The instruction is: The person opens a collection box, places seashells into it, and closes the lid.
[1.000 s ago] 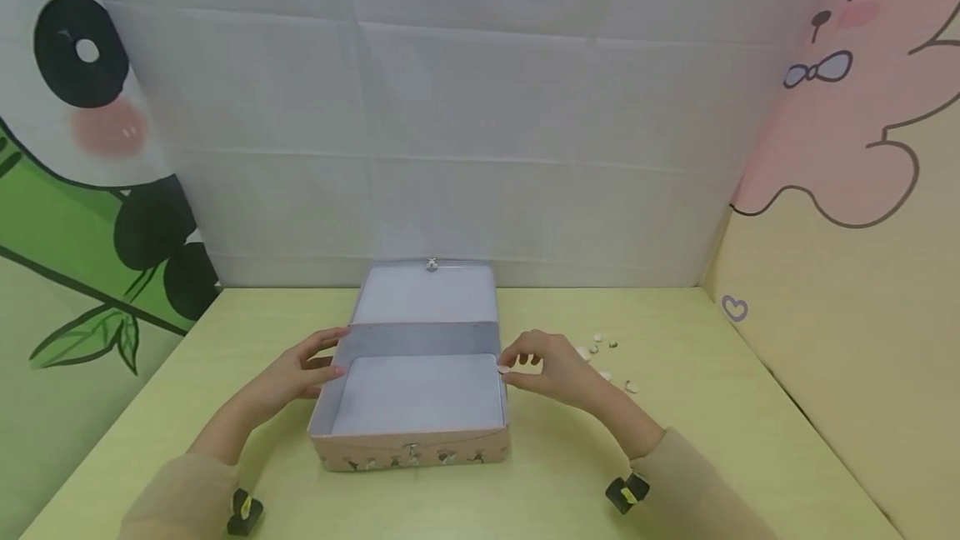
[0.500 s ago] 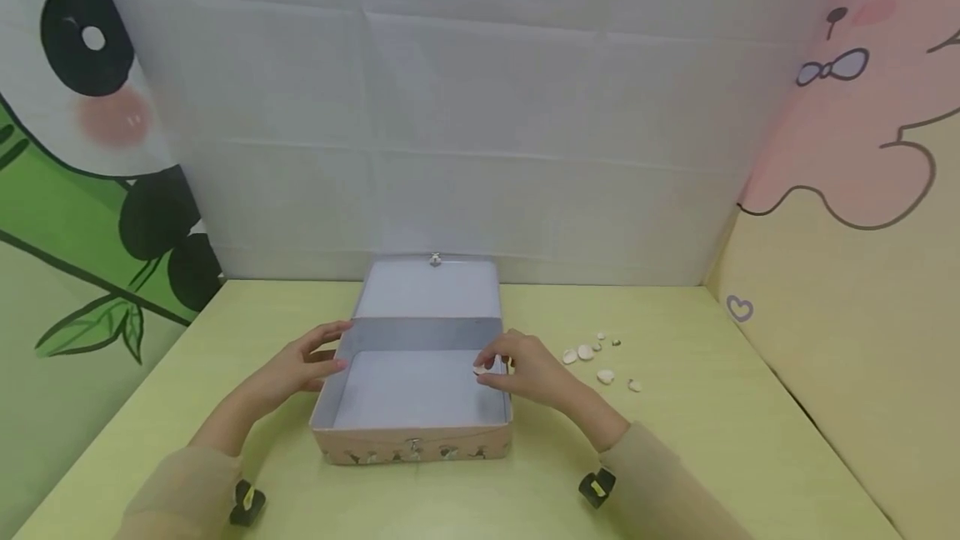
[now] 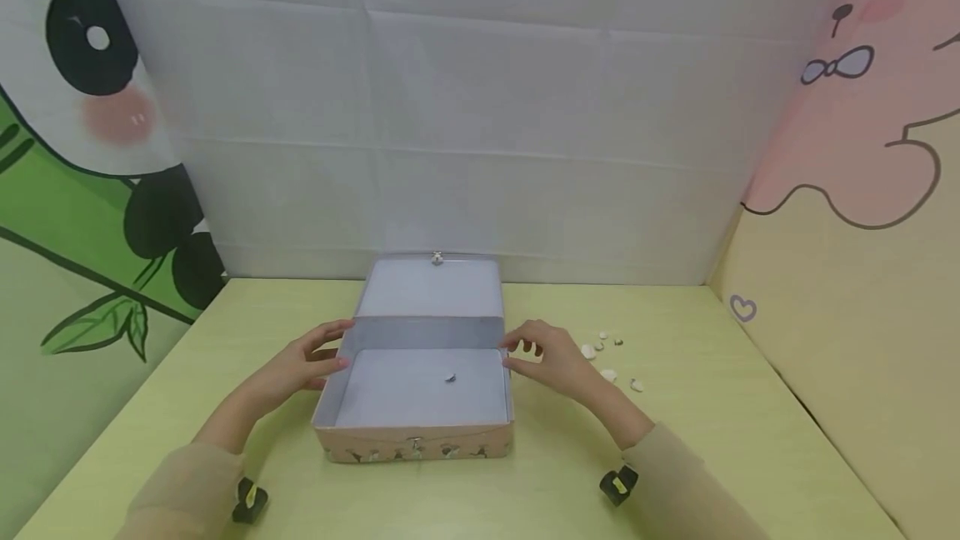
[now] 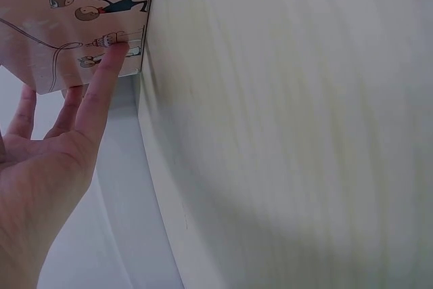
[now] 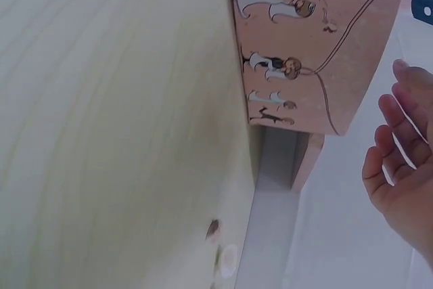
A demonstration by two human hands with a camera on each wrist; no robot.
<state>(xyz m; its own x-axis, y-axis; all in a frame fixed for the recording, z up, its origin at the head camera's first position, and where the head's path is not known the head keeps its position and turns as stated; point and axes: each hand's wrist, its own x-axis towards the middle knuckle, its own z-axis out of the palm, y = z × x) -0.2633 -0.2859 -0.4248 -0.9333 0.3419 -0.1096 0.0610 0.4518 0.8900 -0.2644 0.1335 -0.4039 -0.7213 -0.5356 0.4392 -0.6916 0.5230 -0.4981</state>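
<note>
A pink tin box with printed figures stands on the table, its hinged lid thrown back. On its pale inner floor lies one small shell, right of the middle. My left hand steadies the box's left wall; in the left wrist view its extended fingertips press against the printed side. Just outside the right wall hovers my right hand, fingers loosely bent and holding nothing. The right wrist view has that hand raised beside the box, with space between thumb and fingers.
Several small pale shells lie scattered on the yellowish table to the right of the right hand. A white cloth backdrop hangs behind the table, and printed side panels rise left and right.
My right hand carried a shell over the box, let it drop inside, and withdrew right to the box's edge. The left hand stays at the left wall.
</note>
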